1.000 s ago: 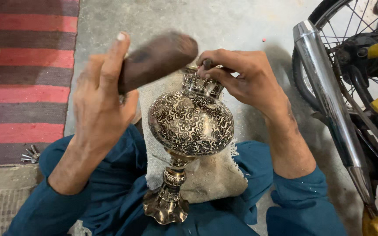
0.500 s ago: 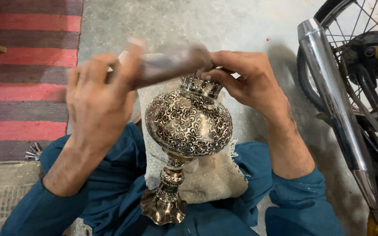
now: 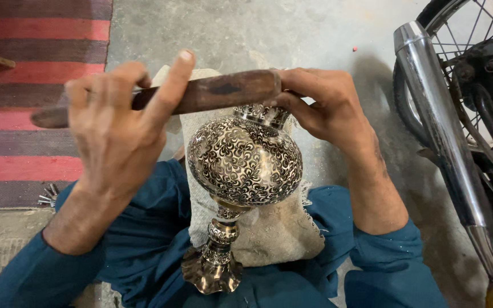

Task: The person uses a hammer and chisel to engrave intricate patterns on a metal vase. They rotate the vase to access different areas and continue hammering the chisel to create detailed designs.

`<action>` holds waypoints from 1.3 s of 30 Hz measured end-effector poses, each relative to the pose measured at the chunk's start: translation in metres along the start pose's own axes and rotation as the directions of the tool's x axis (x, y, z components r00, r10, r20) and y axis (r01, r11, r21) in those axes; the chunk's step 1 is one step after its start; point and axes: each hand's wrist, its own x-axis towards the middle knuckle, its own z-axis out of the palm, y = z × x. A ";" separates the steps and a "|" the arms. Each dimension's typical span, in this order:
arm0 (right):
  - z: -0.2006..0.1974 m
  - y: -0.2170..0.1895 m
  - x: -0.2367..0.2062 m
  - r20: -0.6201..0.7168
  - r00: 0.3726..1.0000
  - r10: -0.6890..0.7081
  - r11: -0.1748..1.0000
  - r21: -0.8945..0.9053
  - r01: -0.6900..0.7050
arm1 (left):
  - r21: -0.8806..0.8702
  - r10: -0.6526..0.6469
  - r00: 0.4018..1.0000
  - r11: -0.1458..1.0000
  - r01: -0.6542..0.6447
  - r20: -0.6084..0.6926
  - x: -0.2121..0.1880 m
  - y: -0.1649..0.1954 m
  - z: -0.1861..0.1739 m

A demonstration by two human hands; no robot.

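An engraved metal vase (image 3: 245,161) with a round belly, slim stem and flared foot lies tilted across my lap on a pale cloth (image 3: 269,231). My left hand (image 3: 120,125) grips a dark wooden mallet (image 3: 212,94), held level just above the vase's crown-shaped neck (image 3: 261,114). At the neck's right side my right hand (image 3: 323,105) has its fingers closed near the rim; the mallet head hides whatever they pinch. Teal sleeves cover both forearms.
A motorcycle's chrome exhaust pipe (image 3: 443,137) and spoked wheel (image 3: 475,40) stand close on the right. A red and dark striped rug (image 3: 29,85) lies at left, with small metal nails (image 3: 47,197) at its edge. Grey concrete floor (image 3: 258,28) stretches ahead.
My left hand has swung the mallet down from a raised tilt to lie level over the vase's neck. The vase and my right hand have stayed nearly in place.
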 end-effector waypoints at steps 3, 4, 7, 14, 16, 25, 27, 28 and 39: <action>0.001 0.000 0.000 -0.021 1.000 0.004 0.999 0.034 -0.003 | -0.273 -0.092 0.996 0.958 0.092 0.011 0.002 0.001 -0.002; 0.000 0.000 0.000 -0.024 1.000 0.004 0.998 0.060 -0.003 | -0.271 -0.091 0.996 0.958 0.093 0.021 0.003 0.001 -0.003; -0.002 0.000 -0.001 -0.025 1.000 0.001 1.000 -0.006 -0.002 | 0.065 0.023 0.999 0.998 -0.026 0.041 0.004 0.003 -0.007; 0.002 0.004 -0.005 -0.046 0.999 -0.019 1.000 -0.017 0.018 | -0.049 0.036 0.999 0.998 -0.036 -0.003 0.006 -0.002 -0.009; 0.005 0.007 -0.006 -0.081 0.996 -0.029 1.000 -0.008 0.029 | -0.226 -0.025 1.000 0.974 0.025 0.004 0.006 -0.003 -0.010; 0.007 0.014 -0.012 -0.073 0.992 -0.107 0.993 -0.051 0.103 | 0.109 0.072 0.996 0.991 -0.077 0.056 0.005 -0.005 -0.014; 0.009 0.015 -0.011 -0.077 0.996 -0.055 0.998 -0.023 0.053 | 0.101 0.061 0.996 0.993 -0.068 0.071 0.007 -0.008 -0.018; 0.009 0.016 -0.011 -0.080 0.996 -0.029 1.000 -0.007 0.028 | 0.064 0.053 0.995 0.996 -0.059 0.079 0.008 -0.008 -0.019; 0.010 0.013 -0.011 -0.097 0.990 -0.101 0.995 -0.002 0.102 | 0.144 0.143 0.985 0.977 -0.155 0.095 0.021 -0.006 -0.031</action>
